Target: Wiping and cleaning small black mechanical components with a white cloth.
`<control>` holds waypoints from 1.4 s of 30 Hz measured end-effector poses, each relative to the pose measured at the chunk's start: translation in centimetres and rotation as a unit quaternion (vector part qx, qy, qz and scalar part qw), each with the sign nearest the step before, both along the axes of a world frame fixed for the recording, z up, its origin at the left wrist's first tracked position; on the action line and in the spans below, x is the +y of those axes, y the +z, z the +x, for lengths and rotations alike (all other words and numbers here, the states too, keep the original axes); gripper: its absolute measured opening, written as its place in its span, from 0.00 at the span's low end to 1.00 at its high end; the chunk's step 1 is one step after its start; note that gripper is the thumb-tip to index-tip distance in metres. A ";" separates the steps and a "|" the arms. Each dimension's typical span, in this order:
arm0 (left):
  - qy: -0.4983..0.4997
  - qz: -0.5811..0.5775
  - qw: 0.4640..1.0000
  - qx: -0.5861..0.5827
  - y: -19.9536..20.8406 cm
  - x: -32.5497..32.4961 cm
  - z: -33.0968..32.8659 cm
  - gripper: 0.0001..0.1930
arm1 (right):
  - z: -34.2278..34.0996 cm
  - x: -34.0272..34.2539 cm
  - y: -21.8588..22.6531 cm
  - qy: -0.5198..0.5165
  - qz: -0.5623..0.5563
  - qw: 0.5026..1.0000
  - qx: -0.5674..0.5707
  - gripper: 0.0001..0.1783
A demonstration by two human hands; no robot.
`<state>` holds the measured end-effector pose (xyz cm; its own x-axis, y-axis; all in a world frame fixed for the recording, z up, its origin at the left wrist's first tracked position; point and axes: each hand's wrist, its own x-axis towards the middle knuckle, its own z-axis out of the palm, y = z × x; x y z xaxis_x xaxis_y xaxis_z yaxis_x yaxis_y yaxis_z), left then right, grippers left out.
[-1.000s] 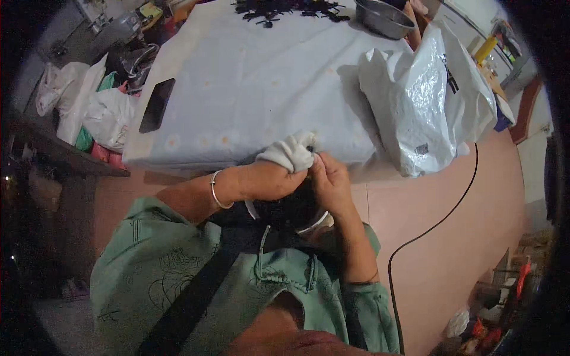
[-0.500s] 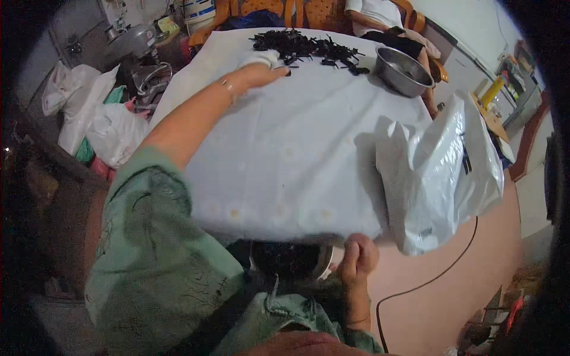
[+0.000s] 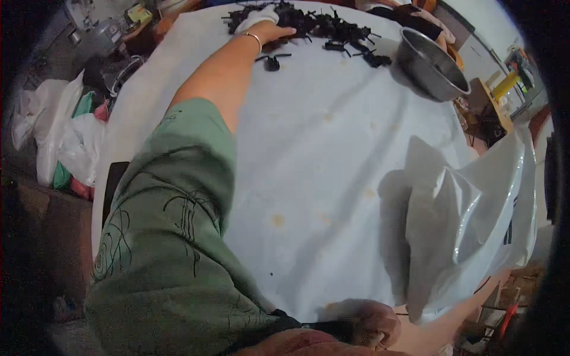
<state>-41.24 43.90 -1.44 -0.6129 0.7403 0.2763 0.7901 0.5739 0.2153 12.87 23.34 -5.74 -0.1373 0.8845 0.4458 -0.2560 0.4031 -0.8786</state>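
Observation:
My left hand (image 3: 268,28) reaches across the table to a heap of small black parts with thin prongs (image 3: 320,25). White material covers its fingers, and the bare thumb stretches out to the right over the parts. The hand looks open, its fingertips partly lost among the heap. One small black piece (image 3: 272,63) lies apart, just nearer than the wrist. At the table's near edge my right hand (image 3: 374,323) is curled closed in shadow; whatever it may hold is hidden.
A pale stained cloth (image 3: 320,160) covers the table. A metal bowl (image 3: 436,65) stands at the far right, with a white plastic bag (image 3: 463,219) nearer along that edge. Filled bags (image 3: 77,139) sit left of the table. Part of another person's dark clothing (image 3: 409,18) shows behind.
My left hand has moved farther away, from the heap's near edge onto the parts. My view has shifted forward over the table. My right hand stays closed at the near edge.

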 end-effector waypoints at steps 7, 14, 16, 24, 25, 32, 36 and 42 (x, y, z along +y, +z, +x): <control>-0.086 0.087 0.982 0.143 -2.0 -1.0 -1.6 0.29 | 2.1 1.8 -0.8 0.066 0.142 0.979 -0.132 0.11; -0.297 0.077 0.952 0.005 0.2 -7.9 8.6 0.17 | 2.3 1.5 -0.5 0.143 0.089 0.979 -0.115 0.13; -0.335 -0.026 0.934 -0.124 3.5 -10.2 12.3 0.16 | 1.2 1.4 0.4 0.078 0.146 0.976 -0.142 0.13; -0.159 0.054 0.985 0.031 1.6 2.7 4.7 0.31 | 1.0 1.4 0.1 0.100 0.112 0.977 -0.150 0.13; -0.130 0.054 0.987 0.078 0.7 4.7 4.8 0.33 | 1.2 1.3 0.3 0.066 0.140 0.970 -0.190 0.12; -0.205 -0.081 0.974 -0.052 0.4 7.9 5.9 0.31 | 1.1 2.1 0.9 0.140 0.192 0.956 -0.170 0.11; -0.388 -0.082 0.918 -0.025 1.7 4.3 10.6 0.21 | 2.7 2.0 0.9 0.192 0.126 0.942 -0.244 0.11; -0.449 -0.220 0.861 -0.089 6.8 -7.8 19.2 0.23 | 2.3 2.4 -0.3 0.124 0.180 0.953 -0.210 0.09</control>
